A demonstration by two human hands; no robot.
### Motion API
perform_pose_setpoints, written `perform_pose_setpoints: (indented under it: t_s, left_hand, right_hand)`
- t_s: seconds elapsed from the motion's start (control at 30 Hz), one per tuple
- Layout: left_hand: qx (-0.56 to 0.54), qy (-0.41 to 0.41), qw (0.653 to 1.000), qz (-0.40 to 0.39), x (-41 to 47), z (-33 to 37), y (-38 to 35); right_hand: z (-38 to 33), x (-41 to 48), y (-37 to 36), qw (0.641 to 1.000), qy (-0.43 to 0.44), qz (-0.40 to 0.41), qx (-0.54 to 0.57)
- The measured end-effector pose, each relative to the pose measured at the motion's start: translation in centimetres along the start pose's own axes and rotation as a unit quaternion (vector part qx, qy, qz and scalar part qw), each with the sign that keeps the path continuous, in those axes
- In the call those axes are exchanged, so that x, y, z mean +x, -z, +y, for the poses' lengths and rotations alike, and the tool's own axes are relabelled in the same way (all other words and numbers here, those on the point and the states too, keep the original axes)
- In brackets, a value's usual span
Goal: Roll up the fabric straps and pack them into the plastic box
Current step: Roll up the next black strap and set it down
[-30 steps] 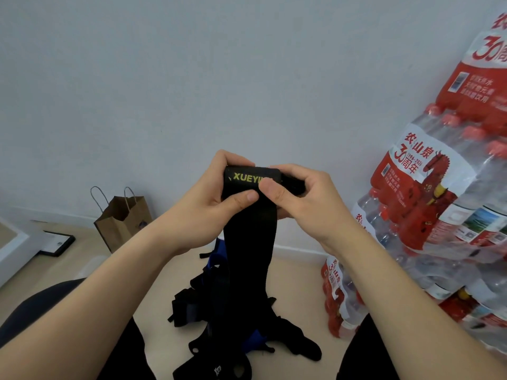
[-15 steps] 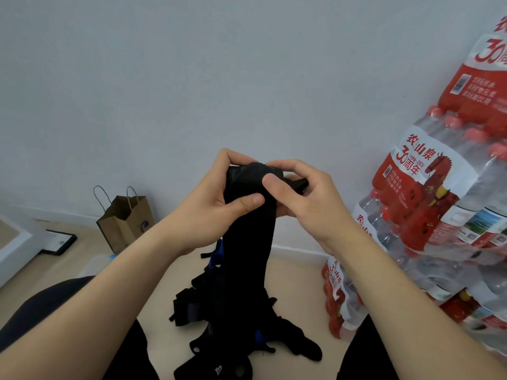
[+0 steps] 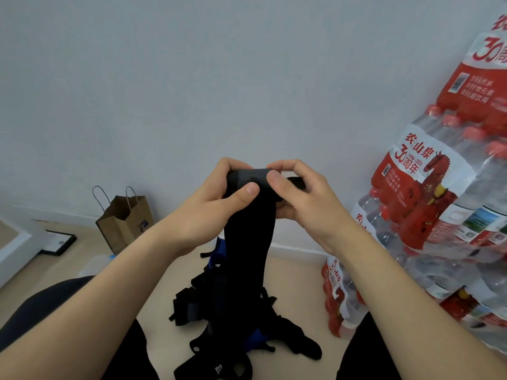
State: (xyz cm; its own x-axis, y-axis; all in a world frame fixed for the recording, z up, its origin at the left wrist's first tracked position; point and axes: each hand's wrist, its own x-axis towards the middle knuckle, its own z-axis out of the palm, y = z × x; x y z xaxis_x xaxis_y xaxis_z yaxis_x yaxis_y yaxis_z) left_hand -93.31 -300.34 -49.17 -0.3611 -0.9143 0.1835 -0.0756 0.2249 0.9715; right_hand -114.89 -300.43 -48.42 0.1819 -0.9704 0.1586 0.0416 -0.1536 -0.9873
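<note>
I hold a wide black fabric strap (image 3: 248, 231) up at chest height, its top end wound into a small roll between both hands. My left hand (image 3: 211, 204) grips the roll from the left, thumb across its front. My right hand (image 3: 304, 198) pinches it from the right, thumb on top. The loose tail hangs straight down to a pile of black and blue straps (image 3: 236, 319) on the floor between my knees. A translucent plastic box (image 3: 96, 266) shows partly behind my left forearm.
Shrink-wrapped packs of water bottles (image 3: 439, 215) with red labels are stacked at the right, against the wall. A brown paper bag (image 3: 124, 220) stands at the left by the wall, with a black framed tablet (image 3: 59, 242) and a white furniture edge (image 3: 12, 248) further left.
The roll has been turned further: the yellow lettering seen a second ago is wound under, and plain black fabric faces me. Both hands stay in about the same place.
</note>
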Motion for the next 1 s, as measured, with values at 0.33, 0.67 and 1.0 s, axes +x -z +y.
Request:
perform_pose_setpoints:
  t_s: [0.33, 0.67, 1.0]
  left_hand:
    - [-0.11, 0.027, 0.991, 0.078, -0.2, 0.0, -2.5]
    - [0.05, 0.008, 0.999, -0.013, -0.8, 0.0, -0.7]
    - [-0.04, 0.009, 0.998, 0.042, 0.0, 0.0, -1.0]
  right_hand:
    - [1.1, -0.3, -1.6, 0.983, 0.047, 0.033, -0.176]
    - [1.6, -1.6, -0.4, 0.968, -0.007, -0.089, -0.235]
    - [0.7, -0.7, -0.3, 0.99, 0.066, -0.062, -0.111]
